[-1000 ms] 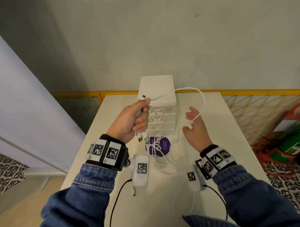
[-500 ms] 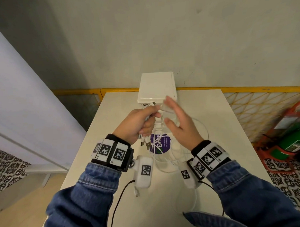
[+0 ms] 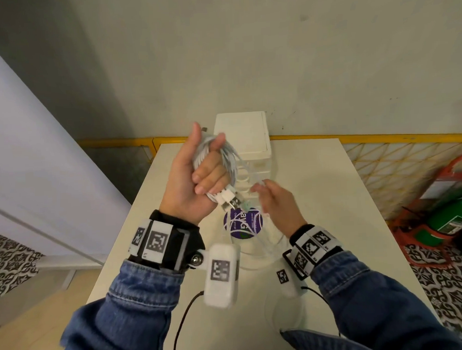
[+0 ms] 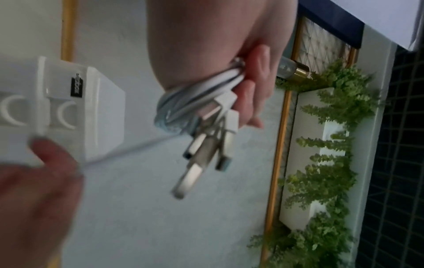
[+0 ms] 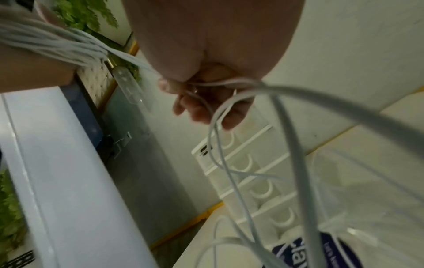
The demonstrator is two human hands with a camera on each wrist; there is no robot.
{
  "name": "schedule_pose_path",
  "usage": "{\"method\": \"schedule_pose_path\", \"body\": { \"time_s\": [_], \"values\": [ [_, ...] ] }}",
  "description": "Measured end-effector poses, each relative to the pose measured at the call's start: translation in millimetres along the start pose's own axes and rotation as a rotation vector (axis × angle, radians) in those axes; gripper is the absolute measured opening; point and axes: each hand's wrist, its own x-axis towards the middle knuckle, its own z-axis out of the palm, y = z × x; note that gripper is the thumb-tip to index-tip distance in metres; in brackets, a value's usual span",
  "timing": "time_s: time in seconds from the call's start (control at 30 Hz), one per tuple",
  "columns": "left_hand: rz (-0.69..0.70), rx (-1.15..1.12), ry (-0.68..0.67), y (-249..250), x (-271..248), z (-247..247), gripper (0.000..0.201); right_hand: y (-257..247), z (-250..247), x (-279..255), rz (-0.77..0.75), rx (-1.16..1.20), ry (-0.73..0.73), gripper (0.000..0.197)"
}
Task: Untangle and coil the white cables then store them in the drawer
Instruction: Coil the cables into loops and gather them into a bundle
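Observation:
My left hand (image 3: 196, 181) is raised with the palm facing me. Its fingers curl round a coil of white cables (image 3: 224, 151), and several USB plugs (image 3: 229, 201) hang out below them. The left wrist view shows the same bundle (image 4: 199, 94) and plugs (image 4: 206, 150). My right hand (image 3: 275, 199), lower and to the right, pinches one white strand (image 5: 286, 127) that runs from the coil down to loose loops (image 3: 256, 250) on the table. The white drawer unit (image 3: 243, 137) stands behind both hands with its drawers closed.
The white table (image 3: 317, 198) carries a round purple label (image 3: 243, 224) under the loose loops. A yellow-framed lattice (image 3: 381, 154) runs behind the table. A green extinguisher in a red stand (image 3: 448, 214) sits on the floor at right.
My left hand has risen and turned palm towards me, with more cable wound on it. My right hand has dropped from the drawer unit's top to the lower right, drawing a strand along.

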Motion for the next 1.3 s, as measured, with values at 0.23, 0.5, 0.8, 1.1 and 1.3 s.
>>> {"method": "schedule_pose_path", "body": {
  "time_s": [0.23,0.5,0.8,1.1,1.3],
  "values": [
    [-0.196,0.169,0.109,-32,-4,-14,0.030,21,-38,33,0.081,-0.237,0.287,0.033],
    [-0.113,-0.075,0.123,-30,7,-13,0.039,37,6,-4,0.031,-0.331,-0.135,0.032],
    [0.453,-0.040,0.424,0,5,-26,0.049,47,38,-25,-0.098,-0.390,-0.264,0.018],
    [0.740,0.316,0.850,28,-5,-41,0.052,30,29,-38,-0.123,-0.202,-0.391,0.027],
    [0.759,0.712,1.027,21,-12,-56,0.040,12,23,-35,-0.353,-0.236,-0.281,0.041]
  ]
}}
